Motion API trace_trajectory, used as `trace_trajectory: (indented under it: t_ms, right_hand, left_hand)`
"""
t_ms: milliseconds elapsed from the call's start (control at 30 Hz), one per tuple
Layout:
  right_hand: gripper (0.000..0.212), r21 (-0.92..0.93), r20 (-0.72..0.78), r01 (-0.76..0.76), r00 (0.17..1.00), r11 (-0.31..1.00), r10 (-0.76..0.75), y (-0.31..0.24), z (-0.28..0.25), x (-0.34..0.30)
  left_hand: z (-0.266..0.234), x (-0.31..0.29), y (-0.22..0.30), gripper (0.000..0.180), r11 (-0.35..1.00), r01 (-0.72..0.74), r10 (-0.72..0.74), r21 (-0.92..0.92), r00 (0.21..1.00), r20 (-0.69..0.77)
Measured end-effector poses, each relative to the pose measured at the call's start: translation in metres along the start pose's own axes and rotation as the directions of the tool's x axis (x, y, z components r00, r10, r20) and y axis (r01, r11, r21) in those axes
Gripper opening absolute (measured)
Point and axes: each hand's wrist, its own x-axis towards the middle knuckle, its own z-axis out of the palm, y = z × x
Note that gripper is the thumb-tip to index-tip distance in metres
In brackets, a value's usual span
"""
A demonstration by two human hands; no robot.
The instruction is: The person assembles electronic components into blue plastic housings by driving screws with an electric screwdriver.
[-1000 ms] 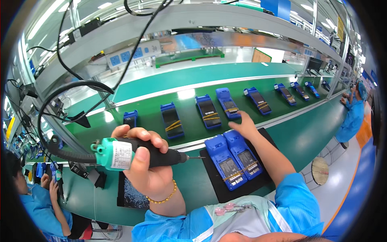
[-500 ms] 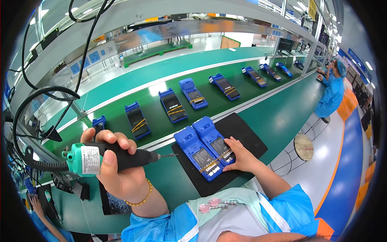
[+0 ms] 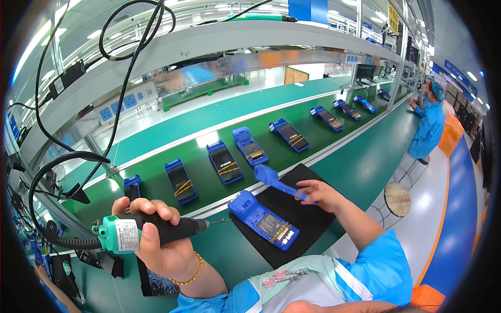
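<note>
left hand [image 3: 156, 242] is wrapped tight around an electric screwdriver [image 3: 156, 232], fingers curled over the black barrel and thumb across the green end with its white label, so it's a full closed grip. the tool lies roughly level with its thin bit [image 3: 219, 222] pointing right, the tip just short of the top corner of a blue handheld device [image 3: 263, 220] that sits open-side up on a black mat [image 3: 297, 214]. a coiled black cable [image 3: 62, 241] runs off the green end to the left. there's a gold bead bracelet [image 3: 189, 271] on that wrist. right hand [image 3: 318, 194] is over the far part of the mat, fingers closed on one end of a second blue device [image 3: 276, 181], which is lifted off the mat and tilted, its other end sticking out up and to the left. both sleeves are bright blue. past the mat a green conveyor belt [image 3: 339, 133] runs off to the right with a row of more blue devices [image 3: 224, 163] laid face up on it, spaced well apart. above that is a grey shelf [image 3: 219, 44] with loops of black cable hanging from it and a strip of blue sockets [image 3: 122, 104] underneath. far right, another person in a blue coat and cap [image 3: 429, 128] sits at the same line, with a round stool [image 3: 397, 199] between them and the mat
</note>
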Motion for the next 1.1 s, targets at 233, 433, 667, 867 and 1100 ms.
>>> trace_trajectory:
  t_ms: [233,433,667,867,1100]
  right_hand:
    - [0.087,-0.622,-0.296,0.181,0.847,0.762,-0.442,-0.004,0.001,0.15]
    - [0.099,-0.97,-0.073,0.104,0.74,0.221,-0.669,-0.027,-0.048,0.23]
    - [0.093,-0.916,0.191,0.333,0.852,0.223,-0.487,-0.022,0.068,0.127]
    - [0.107,-0.96,0.281,0.28,0.956,-0.031,-0.085,0.022,0.103,-0.055]
    - [0.09,-0.898,0.183,0.281,0.939,0.339,-0.293,0.039,0.088,-0.069]
  left_hand:
    - [0.003,0.001,-0.004,0.057,1.0,-0.004,0.004,0.012,1.0,0.008]
    - [0.017,-0.002,-0.003,0.057,0.999,-0.018,0.019,-0.038,0.999,0.039]
    - [0.005,-0.001,-0.002,0.056,0.997,-0.053,0.052,0.062,0.999,0.015]
    - [0.012,-0.002,-0.005,0.057,0.996,-0.049,0.048,0.071,0.999,0.014]
    - [0.022,-0.005,-0.009,0.058,0.997,-0.016,0.014,0.069,0.999,0.029]
